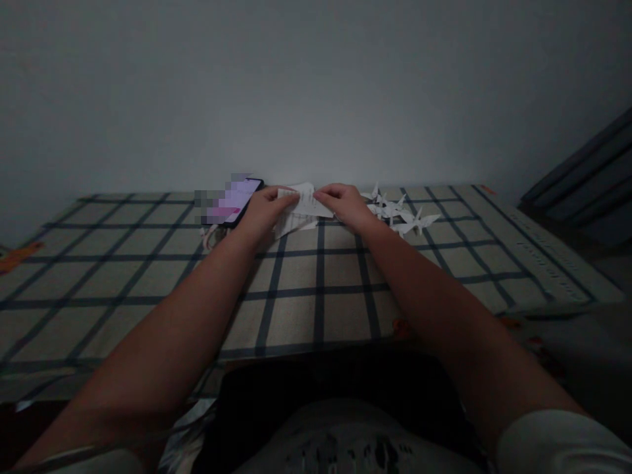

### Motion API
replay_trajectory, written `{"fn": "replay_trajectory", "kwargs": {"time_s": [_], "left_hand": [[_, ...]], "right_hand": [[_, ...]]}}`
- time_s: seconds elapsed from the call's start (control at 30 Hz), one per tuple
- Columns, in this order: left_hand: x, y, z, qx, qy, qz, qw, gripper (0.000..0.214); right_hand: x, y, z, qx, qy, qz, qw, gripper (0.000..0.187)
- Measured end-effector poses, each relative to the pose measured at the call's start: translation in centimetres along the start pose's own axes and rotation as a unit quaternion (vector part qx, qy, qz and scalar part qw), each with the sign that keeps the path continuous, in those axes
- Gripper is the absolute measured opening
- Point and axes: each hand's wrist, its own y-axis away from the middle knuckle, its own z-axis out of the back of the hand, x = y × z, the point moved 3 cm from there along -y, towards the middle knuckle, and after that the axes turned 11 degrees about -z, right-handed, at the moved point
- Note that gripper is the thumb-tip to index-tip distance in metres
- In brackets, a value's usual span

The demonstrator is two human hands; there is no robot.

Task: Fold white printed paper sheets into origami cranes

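Between my two hands is a small white sheet of paper (307,201) with faint print on it. My left hand (266,209) pinches its left side between thumb and fingers. At the right edge, my right hand (344,203) is closed on the same paper, thumb and fingertips together. Under it, more printed paper (289,226) lies on the checked tablecloth (316,296). Several folded paper cranes (395,212) sit in a cluster just right of my right hand.
A lit phone (234,201) leans tilted to the left of my left hand, with a pale cord-like thing (210,236) below it. The wall (316,92) rises right behind the table. Dark slatted furniture (587,178) stands at the far right.
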Motion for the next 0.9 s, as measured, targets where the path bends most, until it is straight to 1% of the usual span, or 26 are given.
{"fn": "replay_trajectory", "kwargs": {"time_s": [0.1, 0.2, 0.33, 0.47, 0.57, 0.67, 0.83, 0.9], "left_hand": [[0.2, 0.4, -0.4, 0.016, 0.025, 0.036, 0.999, 0.039], [-0.3, 0.9, -0.8, 0.030, 0.038, 0.048, 0.998, 0.045], [-1.0, 1.3, -0.9, 0.035, -0.001, 0.024, 0.999, 0.042], [-1.0, 1.2, -0.8, 0.041, -0.059, -0.009, 0.997, 0.037], [-1.0, 0.9, -0.6, 0.029, -0.077, -0.041, 0.996, 0.034], [-1.2, 0.7, -0.3, 0.002, -0.081, -0.065, 0.995, 0.032], [-1.1, 0.2, 0.4, -0.032, -0.058, -0.041, 0.997, 0.032], [-1.0, -0.1, 0.7, -0.048, -0.038, -0.036, 0.997, 0.032]], "right_hand": [[0.5, 0.3, -0.1, -0.002, 0.017, 0.025, 1.000, 0.026], [0.6, 0.4, -0.3, -0.006, 0.031, 0.033, 0.999, 0.025], [0.6, 0.4, -0.5, 0.010, 0.017, 0.018, 1.000, 0.021], [0.6, 0.4, -0.6, 0.024, 0.026, 0.012, 0.999, 0.017], [0.5, 0.2, -0.6, 0.014, 0.037, 0.020, 0.999, 0.019], [0.3, 0.0, -0.3, -0.013, 0.021, 0.018, 1.000, 0.021], [-0.4, -0.6, 0.4, -0.042, -0.020, -0.007, 0.999, 0.019], [-0.5, -0.7, 0.8, -0.063, -0.032, -0.014, 0.997, 0.018]]}}
